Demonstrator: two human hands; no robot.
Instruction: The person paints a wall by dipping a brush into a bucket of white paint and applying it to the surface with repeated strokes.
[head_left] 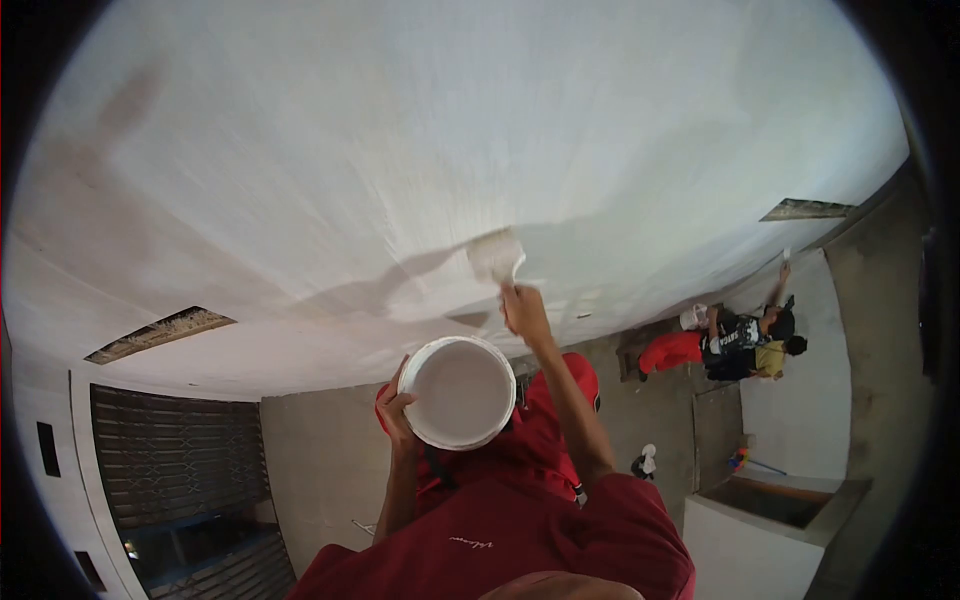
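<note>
- Two hands are both occupied, one on a round bucket (512,388) of pale liquid (460,395) and one on a wide brush (495,255); clock directions take 12 as the top of the view.
- The left hand (396,408) sits at the bucket's 9 o'clock, holding it with the thumb over the rim and the other fingers on the outer side.
- The right hand (525,312) is closed around the brush handle, at 1 o'clock from the bucket, near it but apart.
- From the right hand, the brush head points to 11 o'clock, its bristles at the pale wall (450,120); the head is blurred, so how firmly it presses cannot be told.
- From the left hand, the brush lies at 1 o'clock, well apart; from the bucket, it lies between 12 and 1.
- The bucket's mouth faces the wearer, in front of the red trousers (480,470); the red shirt (500,525) is at 6 o'clock.
- Toward 3 o'clock, well apart, a co-worker (738,335) has an arm raised to the wall, with a white pail (693,317) alongside; a second person in a yellowish top (769,360) is just beside.
- Around 8 o'clock stands a slatted metal gate (180,460).
</note>
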